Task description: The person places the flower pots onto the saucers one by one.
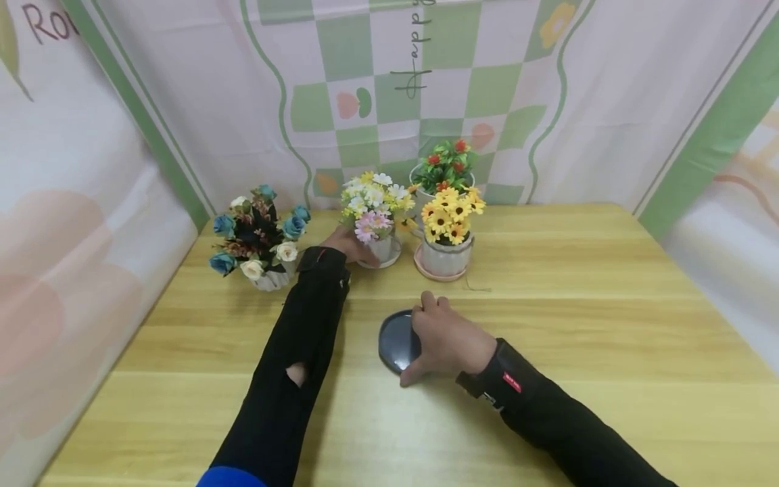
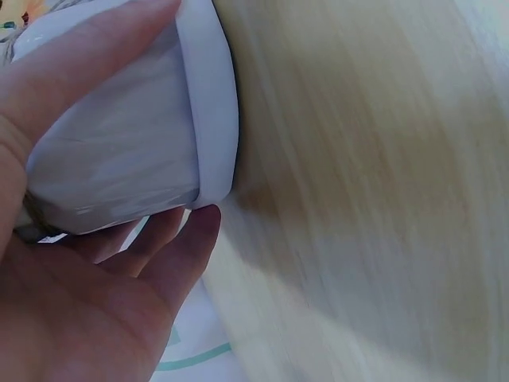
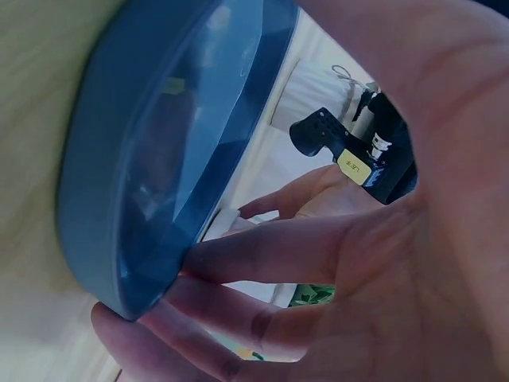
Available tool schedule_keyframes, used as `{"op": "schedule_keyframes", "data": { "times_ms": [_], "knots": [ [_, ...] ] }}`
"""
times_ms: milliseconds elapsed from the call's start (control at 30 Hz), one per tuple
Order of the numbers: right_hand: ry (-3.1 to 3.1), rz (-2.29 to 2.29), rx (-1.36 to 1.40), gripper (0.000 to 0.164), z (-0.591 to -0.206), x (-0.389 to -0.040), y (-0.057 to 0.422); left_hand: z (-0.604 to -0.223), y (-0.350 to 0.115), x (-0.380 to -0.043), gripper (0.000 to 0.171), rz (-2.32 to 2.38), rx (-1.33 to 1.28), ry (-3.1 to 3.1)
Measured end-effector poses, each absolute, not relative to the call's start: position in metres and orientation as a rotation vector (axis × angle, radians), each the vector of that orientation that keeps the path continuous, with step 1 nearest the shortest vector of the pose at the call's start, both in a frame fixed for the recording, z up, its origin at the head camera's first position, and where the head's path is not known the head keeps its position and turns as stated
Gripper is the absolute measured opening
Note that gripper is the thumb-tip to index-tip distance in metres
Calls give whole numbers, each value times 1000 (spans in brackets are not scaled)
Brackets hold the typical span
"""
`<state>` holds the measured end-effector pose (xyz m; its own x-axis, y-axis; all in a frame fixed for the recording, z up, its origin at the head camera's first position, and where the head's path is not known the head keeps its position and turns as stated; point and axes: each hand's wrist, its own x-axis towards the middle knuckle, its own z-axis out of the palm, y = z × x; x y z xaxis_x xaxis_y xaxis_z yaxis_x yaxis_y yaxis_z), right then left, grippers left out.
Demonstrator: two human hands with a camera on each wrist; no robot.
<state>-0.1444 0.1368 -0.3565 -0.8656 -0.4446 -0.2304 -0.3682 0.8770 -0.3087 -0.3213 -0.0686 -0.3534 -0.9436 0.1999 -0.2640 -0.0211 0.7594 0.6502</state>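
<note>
At the back middle of the table, my left hand [image 1: 349, 245] holds a white flowerpot [image 1: 381, 249] of white, yellow and pink artificial flowers [image 1: 374, 199]. The left wrist view shows the thumb along one side of the pot [image 2: 119, 151] and the fingers on the other, with fingertips at the rim of the white saucer [image 2: 216, 119] at its base. Nearer the front, my right hand [image 1: 449, 340] grips a dark blue-grey saucer [image 1: 397, 341] by its edges. Seen from the right wrist, this saucer [image 3: 95, 175] has a raised rim, and fingertips touch its edge.
Blue and cream roses [image 1: 258, 233] in a white pot stand left of my left hand. To the right, yellow flowers [image 1: 450, 215] in a pot sit on a pink saucer [image 1: 437, 274]. Behind them is a red-flowered plant [image 1: 447, 166]. A patterned curtain [image 1: 426, 88] hangs behind the table.
</note>
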Motion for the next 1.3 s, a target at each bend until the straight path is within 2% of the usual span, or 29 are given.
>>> {"op": "schedule_keyframes", "data": {
  "times_ms": [200,433,700,833,967,1133,1300],
  "knots": [
    [2746,-411,-634,102,-359,-144,132,-357,-77,-322,118,1154,204,2591],
    [2750,-405,-617,103,-362,-145,130,-366,-77,-324,108,1257,163,2618],
    [2755,-401,-630,102,-362,-144,129,-381,-79,-317,103,1093,435,2911],
    [2771,-395,-636,103,-362,-145,130,-382,-83,-296,110,1132,544,2914],
    [2779,-387,-638,103,-361,-144,133,-373,-88,-264,121,1063,481,2881],
    [2771,-375,-627,104,-359,-144,137,-361,-111,-223,110,940,435,2827],
    [2766,-379,-624,106,-359,-144,139,-361,-154,-193,100,975,418,2706]
  ]
}}
